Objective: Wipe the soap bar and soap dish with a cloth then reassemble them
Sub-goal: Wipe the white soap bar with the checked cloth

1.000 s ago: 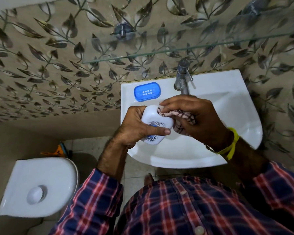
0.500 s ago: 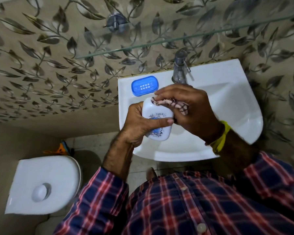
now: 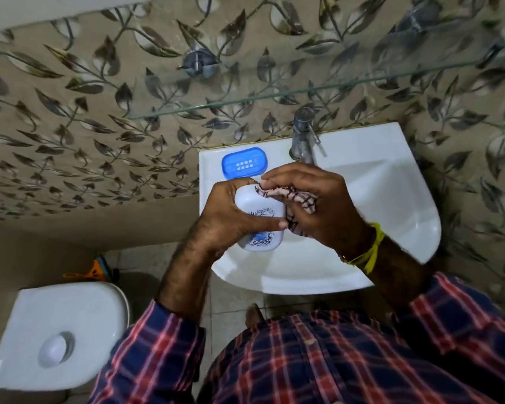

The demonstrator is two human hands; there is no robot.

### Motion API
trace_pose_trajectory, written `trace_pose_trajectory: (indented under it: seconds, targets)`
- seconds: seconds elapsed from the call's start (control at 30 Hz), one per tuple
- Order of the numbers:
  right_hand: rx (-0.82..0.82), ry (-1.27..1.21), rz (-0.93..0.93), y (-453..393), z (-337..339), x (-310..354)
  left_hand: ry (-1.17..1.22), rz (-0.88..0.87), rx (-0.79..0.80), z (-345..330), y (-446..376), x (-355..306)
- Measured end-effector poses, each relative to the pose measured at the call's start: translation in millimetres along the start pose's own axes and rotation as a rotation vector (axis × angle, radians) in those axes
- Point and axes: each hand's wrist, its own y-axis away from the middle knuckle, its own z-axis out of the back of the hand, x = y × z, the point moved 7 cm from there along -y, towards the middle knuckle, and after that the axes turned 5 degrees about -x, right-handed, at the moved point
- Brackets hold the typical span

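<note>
From the head view, much of the white soap bar with a blue and black printed emblem (image 3: 260, 217) is covered: the left hand (image 3: 231, 217) wraps its left side and the thumb lies across its printed face, so the emblem shows only in parts. The crumpled pale cloth with a dark check pattern (image 3: 292, 196) is mostly buried under the right hand (image 3: 318, 205); only a bunched strip shows between the fingers and palm. The person's plaid shirt in navy and red (image 3: 303, 360) fills the bottom of the frame and is cut off by its edge.

The left hand grips the soap bar, fingers curled behind it and thumb pressed over the front, holding it above the front left of the white ceramic wash basin (image 3: 391, 199). The right hand is curled around the cloth, its fingertips pressing the fabric against the top right edge of the bar. Both hands touch each other over the basin.

The left forearm rises from lower left, sleeve pushed back; the right forearm comes in from the lower right, with a yellow thread band (image 3: 372, 249) on the wrist.

The blue oval plastic soap dish with slots in its floor (image 3: 244, 163) sits on the basin's back left rim, just behind the left hand. The metal tap (image 3: 303, 135) stands behind the right hand. A white toilet cistern lid (image 3: 59, 330) lies at lower left.
</note>
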Motion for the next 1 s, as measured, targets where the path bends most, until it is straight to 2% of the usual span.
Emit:
trace_pose_trajectory:
  seconds: [0.1,0.27,0.37,0.6,0.7,0.83,1.0]
  targets:
    - [0.011,-0.008,0.02,-4,-1,2,0.048,0.008,-0.068,-3,1,0]
    - [-0.002,-0.021,-0.028,11,5,-10,0.335,0.127,-0.125,-3,1,21]
    - [-0.051,-0.013,-0.082,18,7,-15,0.4,0.142,-0.089,-2,0,20]
    - [-0.101,-0.033,-0.062,9,1,-11,0.613,0.141,-0.04,-9,-6,27]
    - [-0.095,-0.021,-0.113,24,2,-15,0.614,0.186,-0.029,-9,-6,36]
    - [-0.087,-0.054,-0.094,1,-3,-15,0.659,0.175,0.026,-13,-10,37]
    - [-0.059,-0.059,-0.166,25,-1,-17,0.765,0.267,-0.125,2,-16,50]
